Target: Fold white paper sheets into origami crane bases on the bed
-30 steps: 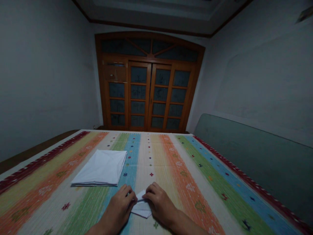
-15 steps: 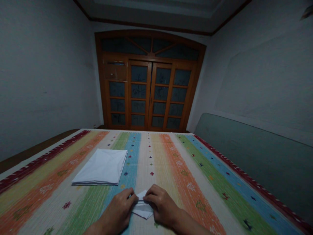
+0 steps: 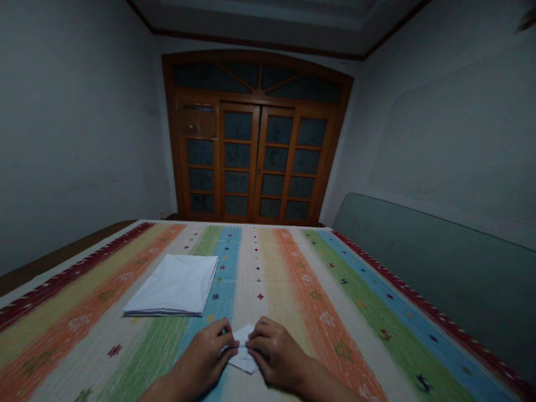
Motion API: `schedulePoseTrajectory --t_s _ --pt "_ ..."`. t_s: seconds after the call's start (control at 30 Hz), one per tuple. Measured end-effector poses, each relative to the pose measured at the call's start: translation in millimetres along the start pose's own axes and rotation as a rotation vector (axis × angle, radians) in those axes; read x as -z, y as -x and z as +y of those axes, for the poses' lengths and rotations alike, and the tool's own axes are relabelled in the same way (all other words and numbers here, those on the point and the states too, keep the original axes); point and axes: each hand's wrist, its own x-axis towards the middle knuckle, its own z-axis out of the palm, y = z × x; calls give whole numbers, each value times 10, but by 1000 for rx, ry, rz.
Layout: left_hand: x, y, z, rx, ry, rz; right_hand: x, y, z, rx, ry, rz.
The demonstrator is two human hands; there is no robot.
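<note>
A small piece of folded white paper [image 3: 243, 362] lies between my two hands at the near part of the table. My left hand [image 3: 208, 353] pinches its left side, thumb and fingers closed on the edge. On the opposite side my right hand [image 3: 276, 350] grips the paper the same way, fingers bent and pressed together. A fold line runs across the paper between the fingertips. Its outer sides are hidden under my fingers. Farther off to the left rests a stack of white paper sheets [image 3: 178, 285], untouched by either hand.
A striped, colourful tablecloth [image 3: 288, 279] covers the table. Along the right side stands a grey-green panel [image 3: 419, 262]. Wooden doors with glass panes [image 3: 257, 162] close off the far end, between pale walls.
My fingertips have shifted slightly on the small paper, the right hand a little to the right, showing more of its middle. The paper stack has stayed put.
</note>
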Motion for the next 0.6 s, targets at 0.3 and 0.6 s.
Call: schedulePoseTrajectory --t_s 0.3,0.6 --pt "24 -23 29 43 45 -39 14 4 -19 -16 34 -23" --pt "-20 -24 6 113 94 -52 126 -52 -126 -44 85 -115"
